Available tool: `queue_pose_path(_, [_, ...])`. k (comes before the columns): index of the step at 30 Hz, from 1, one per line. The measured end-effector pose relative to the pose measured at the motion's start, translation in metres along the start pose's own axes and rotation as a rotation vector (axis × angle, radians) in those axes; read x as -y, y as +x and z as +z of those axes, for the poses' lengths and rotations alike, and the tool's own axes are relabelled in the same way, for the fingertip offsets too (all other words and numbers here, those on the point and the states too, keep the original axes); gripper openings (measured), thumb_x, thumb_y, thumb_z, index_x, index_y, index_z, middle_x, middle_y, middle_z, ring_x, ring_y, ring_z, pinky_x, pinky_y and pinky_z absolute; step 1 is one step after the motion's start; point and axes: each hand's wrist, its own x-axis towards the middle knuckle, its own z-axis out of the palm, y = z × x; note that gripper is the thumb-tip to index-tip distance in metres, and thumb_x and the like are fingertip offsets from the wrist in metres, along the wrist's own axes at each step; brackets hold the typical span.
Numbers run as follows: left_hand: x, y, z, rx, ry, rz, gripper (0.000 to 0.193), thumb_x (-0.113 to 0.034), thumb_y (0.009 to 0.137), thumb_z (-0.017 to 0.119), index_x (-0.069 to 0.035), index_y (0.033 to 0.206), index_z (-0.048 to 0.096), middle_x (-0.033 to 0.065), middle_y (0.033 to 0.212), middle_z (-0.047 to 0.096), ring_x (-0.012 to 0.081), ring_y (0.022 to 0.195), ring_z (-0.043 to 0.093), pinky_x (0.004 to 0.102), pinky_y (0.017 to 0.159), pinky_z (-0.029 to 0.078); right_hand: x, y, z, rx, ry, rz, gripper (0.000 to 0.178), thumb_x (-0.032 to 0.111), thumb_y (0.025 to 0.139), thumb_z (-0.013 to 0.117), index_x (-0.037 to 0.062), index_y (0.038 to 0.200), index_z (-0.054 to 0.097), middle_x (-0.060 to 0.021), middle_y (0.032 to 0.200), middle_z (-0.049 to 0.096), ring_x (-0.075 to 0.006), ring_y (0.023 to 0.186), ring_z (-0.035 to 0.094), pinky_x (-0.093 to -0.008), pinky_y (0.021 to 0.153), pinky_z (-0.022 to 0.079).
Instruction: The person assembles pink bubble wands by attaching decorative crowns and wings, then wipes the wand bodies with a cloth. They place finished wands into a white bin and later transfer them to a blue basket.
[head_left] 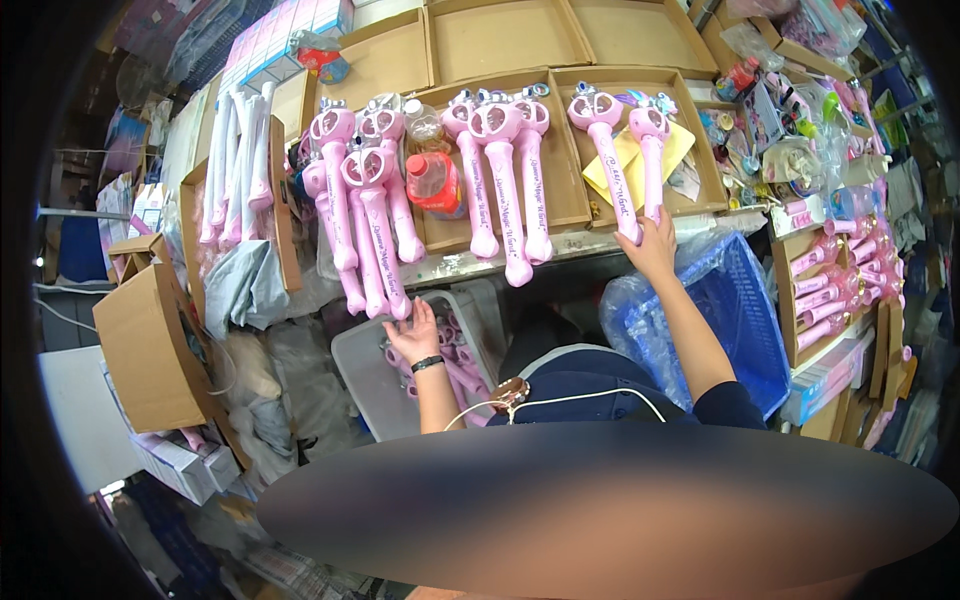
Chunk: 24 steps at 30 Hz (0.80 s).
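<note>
My left hand (414,334) is palm up with its fingers apart, just beneath the lower ends of a cluster of pink toy wands (370,190). My right hand (652,246) closes around the lower end of a pink toy wand (650,165) at the right. Beside it, a second wand (607,150) slants down with its tip next to my thumb. Several more pink wands (500,180) lie side by side between the two groups, heads away from me and ends over the bench edge. A yellow sheet (678,148) lies under the right-hand wands.
Shallow cardboard trays (570,200) line the bench. A red-capped bottle (434,182) stands among the wands. Below are a grey bin (365,385) with more pink wands and a blue crate (745,330) with clear plastic. White sticks (235,165) stand left; boxed pink wands (835,285) are right.
</note>
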Motion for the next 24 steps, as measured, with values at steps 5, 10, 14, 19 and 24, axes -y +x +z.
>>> queue_pose_path(5, [0.0,0.015,-0.006,0.159,0.266,0.031,0.041,-0.036,0.078,0.069,-0.007,0.104,0.055,0.0075,0.095,0.058,0.0242,0.09,0.055,0.0401,0.082,0.047,-0.003,-0.003,0.004,-0.043,0.009,-0.014,0.056,0.044,0.069,0.071,0.0046,0.106,0.059,-0.0223,0.135,0.032,-0.0377,0.124,0.032,-0.0447,0.101,0.03])
queue_pose_path(10, [-0.006,0.003,-0.001,0.245,0.63,0.105,0.039,-0.027,0.082,0.067,-0.008,0.11,0.046,0.0074,0.089,0.056,0.0197,0.074,0.057,0.0361,0.072,0.051,-0.004,-0.005,0.007,-0.108,-0.03,-0.055,0.053,0.042,0.07,0.07,0.0029,0.103,0.059,-0.0223,0.134,0.034,-0.0383,0.12,0.036,-0.0439,0.099,0.033])
queue_pose_path(14, [-0.012,-0.022,0.028,0.336,1.047,0.08,0.04,-0.024,0.082,0.067,-0.007,0.11,0.044,0.0054,0.087,0.055,0.0162,0.069,0.057,0.0316,0.063,0.052,-0.003,-0.007,0.007,-0.136,-0.037,-0.078,0.052,0.042,0.071,0.069,0.002,0.102,0.059,-0.0227,0.133,0.035,-0.0393,0.118,0.037,-0.0446,0.098,0.034])
queue_pose_path(19, [-0.004,-0.045,0.06,0.412,1.134,0.139,0.03,-0.021,0.08,0.068,-0.004,0.099,0.053,0.0034,0.081,0.056,0.0127,0.064,0.055,0.0279,0.058,0.05,-0.003,-0.007,0.007,-0.137,-0.04,-0.091,0.051,0.042,0.073,0.068,0.0013,0.102,0.058,-0.0236,0.132,0.036,-0.0404,0.117,0.038,-0.0453,0.096,0.036])
queue_pose_path(24, [0.006,-0.064,0.059,0.454,0.98,0.2,0.027,-0.018,0.08,0.068,-0.004,0.099,0.054,0.0027,0.079,0.056,0.0125,0.067,0.055,0.0268,0.058,0.049,-0.005,-0.008,0.008,-0.19,-0.062,-0.124,0.051,0.043,0.073,0.067,0.0013,0.102,0.058,-0.0242,0.13,0.038,-0.0409,0.114,0.041,-0.0462,0.093,0.039])
